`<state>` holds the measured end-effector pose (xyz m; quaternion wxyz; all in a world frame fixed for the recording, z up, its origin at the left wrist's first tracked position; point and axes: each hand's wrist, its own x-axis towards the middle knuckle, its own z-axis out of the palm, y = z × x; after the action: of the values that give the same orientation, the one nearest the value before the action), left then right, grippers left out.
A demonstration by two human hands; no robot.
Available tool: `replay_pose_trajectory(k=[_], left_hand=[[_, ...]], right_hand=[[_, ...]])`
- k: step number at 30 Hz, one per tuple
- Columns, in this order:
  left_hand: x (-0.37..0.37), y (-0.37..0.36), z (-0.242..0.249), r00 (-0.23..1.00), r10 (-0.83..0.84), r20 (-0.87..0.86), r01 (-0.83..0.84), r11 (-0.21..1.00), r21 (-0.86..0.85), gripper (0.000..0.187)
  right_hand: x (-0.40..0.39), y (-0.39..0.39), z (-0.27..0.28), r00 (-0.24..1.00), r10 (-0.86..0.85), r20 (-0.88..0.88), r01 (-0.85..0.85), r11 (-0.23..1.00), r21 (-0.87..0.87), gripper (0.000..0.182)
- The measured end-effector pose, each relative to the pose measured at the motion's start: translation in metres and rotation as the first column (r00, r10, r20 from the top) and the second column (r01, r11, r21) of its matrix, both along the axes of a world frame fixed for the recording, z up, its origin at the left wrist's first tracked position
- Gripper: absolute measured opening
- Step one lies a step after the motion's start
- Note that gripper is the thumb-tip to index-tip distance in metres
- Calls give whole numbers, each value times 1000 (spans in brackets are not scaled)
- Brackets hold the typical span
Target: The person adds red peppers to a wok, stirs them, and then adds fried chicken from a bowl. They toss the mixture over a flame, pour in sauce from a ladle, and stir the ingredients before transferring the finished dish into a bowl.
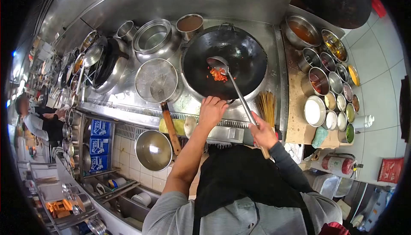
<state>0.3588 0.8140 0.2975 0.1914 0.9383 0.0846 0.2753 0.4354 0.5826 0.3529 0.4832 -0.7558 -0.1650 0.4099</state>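
A black wok (198, 72) sits on the stove in front of me, with chopped orange-red pieces (218, 74) in its middle. The bowl of a metal ladle (242, 95) rests among these pieces. My right hand (263, 133) is closed round the ladle's long handle, near its wooden end. At the wok's near rim, my left hand (212, 110) has its fingers curled over the edge; the fingertips are partly hidden. Left of the wok, a round mesh strainer (156, 78) with a wooden handle lies across the stovetop. A bundle of thin bamboo sticks (267, 108) stands right of the wok.
Seasoning containers, including a white-filled one (315, 110), crowd the right-hand counter. Behind the strainer are a large metal pot (152, 38) and a brown-filled pot (189, 24). A metal bowl (153, 150) is at lower left. Another person (36, 121) stands at far left.
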Motion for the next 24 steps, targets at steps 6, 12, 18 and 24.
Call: replay_pose_trajectory(k=[6, 12, 18, 24], left_hand=[[-6, 8, 9, 999, 4, 49, -5, 1000, 22, 13], [-5, 6, 9, 1000, 21, -5, -21, 1000, 2, 13], [-6, 8, 8, 1000, 20, 17, -20, 999, -27, 13], [-6, 8, 3, 996, 26, 81, -19, 996, -87, 13]], right_hand=[[45, 3, -54, 925, 136, 355, -132, 991, -37, 57], [97, 49, -34, 844, 73, 532, -13, 993, -115, 52], [90, 12, -66, 568, 256, 782, -231, 962, -147, 47], [83, -78, -3, 262, 529, 807, 15, 834, -551, 50]])
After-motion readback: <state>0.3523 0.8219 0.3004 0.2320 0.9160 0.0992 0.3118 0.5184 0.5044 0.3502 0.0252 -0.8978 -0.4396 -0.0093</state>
